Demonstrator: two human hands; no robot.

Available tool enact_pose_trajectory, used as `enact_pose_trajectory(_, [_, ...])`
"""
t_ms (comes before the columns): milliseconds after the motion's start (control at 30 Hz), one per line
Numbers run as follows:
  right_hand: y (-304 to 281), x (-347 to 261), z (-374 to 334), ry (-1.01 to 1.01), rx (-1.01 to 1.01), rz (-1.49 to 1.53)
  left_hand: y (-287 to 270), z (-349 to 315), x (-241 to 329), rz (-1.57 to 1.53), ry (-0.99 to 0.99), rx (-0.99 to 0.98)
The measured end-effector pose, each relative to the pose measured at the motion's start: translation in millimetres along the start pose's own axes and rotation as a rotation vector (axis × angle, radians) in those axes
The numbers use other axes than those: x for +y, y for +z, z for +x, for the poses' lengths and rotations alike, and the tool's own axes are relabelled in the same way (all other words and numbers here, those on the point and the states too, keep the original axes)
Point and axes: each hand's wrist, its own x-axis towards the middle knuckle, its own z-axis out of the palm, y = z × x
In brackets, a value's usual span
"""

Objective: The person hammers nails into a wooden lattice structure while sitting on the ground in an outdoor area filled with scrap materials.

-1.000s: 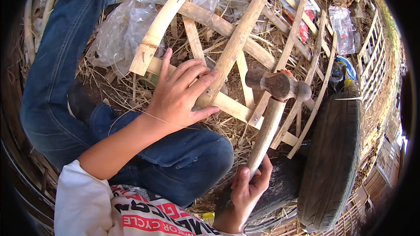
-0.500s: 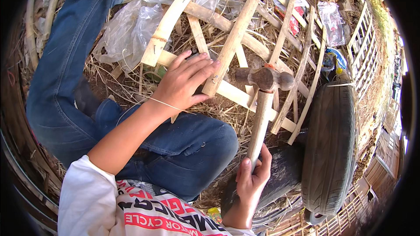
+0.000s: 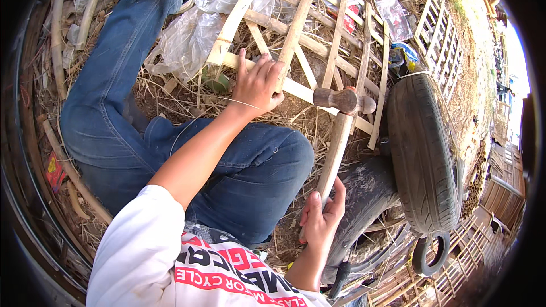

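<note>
My right hand (image 3: 323, 216) is wrapped round the wooden handle of a ball-peen hammer (image 3: 335, 150). The hammer's rusty head (image 3: 344, 101) is raised in front of a lattice of split bamboo slats (image 3: 296, 88). My left hand (image 3: 257, 84) grips the lattice's near edge, thumb and fingers about the lower end of an upright bamboo slat (image 3: 297, 23). That end crosses a pale cross slat, partly hidden by my fingers. Another thick slat (image 3: 242, 8) ends just left of the hand.
Crumpled clear plastic (image 3: 190, 40) lies among dry straw beyond my bent leg (image 3: 244, 165). On the right stand a worn tyre (image 3: 421, 148) and another tyre (image 3: 364, 199) beneath it. A second lattice panel (image 3: 441, 34) is at the far right.
The view has shifted, so the lattice and tyres sit further left and higher. My left fingers have curled more about the slat end. The hammer stays in my right hand.
</note>
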Motion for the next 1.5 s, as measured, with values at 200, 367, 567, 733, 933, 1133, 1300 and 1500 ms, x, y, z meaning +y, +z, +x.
enact_pose_trajectory(200, [-16, 9, -26, -0.027, 0.013, 0.014, 5, -5, -6, -0.091, 0.012, 0.095])
enact_pose_trajectory(367, [-20, 10, -29, 0.042, 0.025, 0.007, 3, -7, -13, -0.100, 0.044, 0.115])
enact_pose_trajectory(567, [-11, 10, 8, -0.062, 0.003, -0.242, 7, -9, -15, 0.041, 0.091, 0.042])
enact_pose_trajectory(733, [6, -2, 46, -0.333, -0.007, -0.464, -2, -7, -10, 0.053, 0.085, -0.002])
enact_pose_trajectory(933, [25, -30, 65, -0.318, -0.089, -0.546, -5, -9, -14, -0.017, 0.084, -0.026])
enact_pose_trajectory(1133, [30, -30, 66, -0.395, -0.040, -0.607, -1, -8, -16, -0.061, 0.081, -0.016])
enact_pose_trajectory(1300, [31, -48, 65, -0.253, -0.117, -0.754, 1, -11, -19, -0.040, 0.076, 0.004])
enact_pose_trajectory(1500, [38, -50, 58, -0.303, -0.092, -0.784, 2, -8, -20, 0.025, 0.074, 0.017])
